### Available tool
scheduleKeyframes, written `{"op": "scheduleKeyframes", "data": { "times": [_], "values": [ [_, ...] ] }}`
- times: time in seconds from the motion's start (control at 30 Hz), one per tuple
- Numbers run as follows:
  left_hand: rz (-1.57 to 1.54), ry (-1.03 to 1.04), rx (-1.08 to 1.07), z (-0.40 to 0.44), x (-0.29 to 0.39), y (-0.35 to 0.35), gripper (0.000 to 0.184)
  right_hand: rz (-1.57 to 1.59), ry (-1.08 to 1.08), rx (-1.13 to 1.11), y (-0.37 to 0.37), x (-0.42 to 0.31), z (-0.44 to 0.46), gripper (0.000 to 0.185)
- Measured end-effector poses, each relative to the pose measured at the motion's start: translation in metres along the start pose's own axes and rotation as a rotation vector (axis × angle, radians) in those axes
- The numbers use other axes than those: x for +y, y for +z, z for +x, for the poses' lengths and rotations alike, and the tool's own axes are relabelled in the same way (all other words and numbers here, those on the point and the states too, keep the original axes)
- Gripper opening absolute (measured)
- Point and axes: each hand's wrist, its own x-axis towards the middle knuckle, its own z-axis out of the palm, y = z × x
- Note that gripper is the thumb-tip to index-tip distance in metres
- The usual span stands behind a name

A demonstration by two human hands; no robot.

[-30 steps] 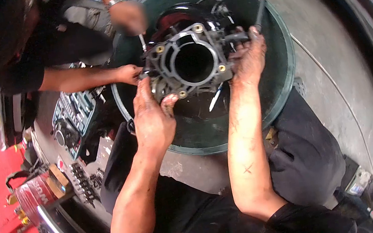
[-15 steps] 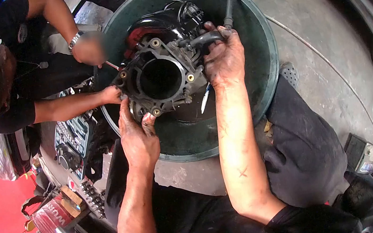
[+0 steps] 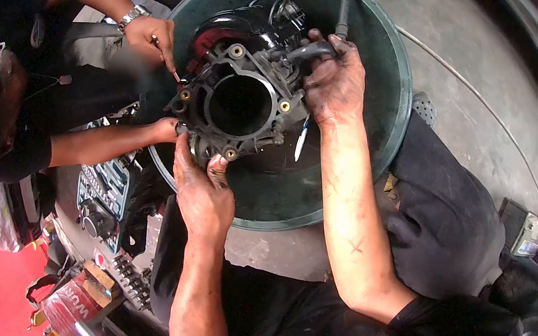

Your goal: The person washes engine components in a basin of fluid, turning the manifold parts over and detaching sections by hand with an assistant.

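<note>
A black engine intake manifold (image 3: pixel 214 72) is held over a green tub (image 3: pixel 277 223), its wide round bore turned up toward me. My left hand (image 3: pixel 205 194) grips the manifold's lower left edge, thumb on the flange near a bolt hole. At the upper right, my right hand (image 3: pixel 337 83) is closed around the manifold's side by a black hose (image 3: pixel 308 52); part of its grip is hidden. A co-worker's hand (image 3: pixel 155 39) holds a thin tool with a reddish shaft (image 3: pixel 175 76) against the manifold's left side. Their other hand (image 3: pixel 167 129) touches the left edge just above my left hand.
A white and blue pen-like stick (image 3: pixel 302 141) slants inside the tub. To the left lie an open socket set (image 3: pixel 103 188), a camshaft-like part (image 3: pixel 132 282) and a red and white bucket (image 3: pixel 68 306). A cable (image 3: pixel 471 91) crosses the floor at right.
The co-worker's upper hand has moved up and right, with the tool now more upright. My hands and the manifold have shifted slightly right and up in view; my grip looks the same.
</note>
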Motion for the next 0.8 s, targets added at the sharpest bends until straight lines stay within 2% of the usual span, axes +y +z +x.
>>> {"op": "scheduleKeyframes", "data": {
  "times": [0.2, 0.27, 0.3, 0.43, 0.47, 0.63, 0.8],
  "values": [
    [0.052, -0.053, -0.004, 0.000, 0.005, 0.001, 0.067, 0.015, 0.031, -0.004, -0.007, 0.000, 0.009, 0.018],
    [0.132, 0.078, 0.074, -0.003, -0.005, 0.007, 0.061, 0.004, -0.009, 0.048, 0.005, -0.004, 0.000, 0.019],
    [0.089, 0.037, 0.053, -0.004, 0.002, 0.003, 0.065, -0.046, -0.009, 0.053, 0.006, -0.006, -0.001, 0.020],
    [0.124, 0.060, 0.090, -0.006, 0.005, 0.007, 0.068, -0.198, -0.089, 0.051, -0.003, -0.008, 0.006, 0.022],
    [0.154, 0.093, 0.115, -0.006, 0.004, 0.009, 0.067, -0.167, -0.053, 0.049, -0.007, -0.010, 0.009, 0.022],
    [0.080, -0.071, -0.025, -0.002, 0.012, -0.006, 0.064, -0.185, -0.073, -0.034, -0.004, -0.008, 0.011, 0.021],
    [0.019, -0.100, -0.007, -0.004, 0.007, -0.007, 0.064, -0.258, -0.054, -0.011, 0.000, -0.009, 0.015, 0.023]
  ]
}}
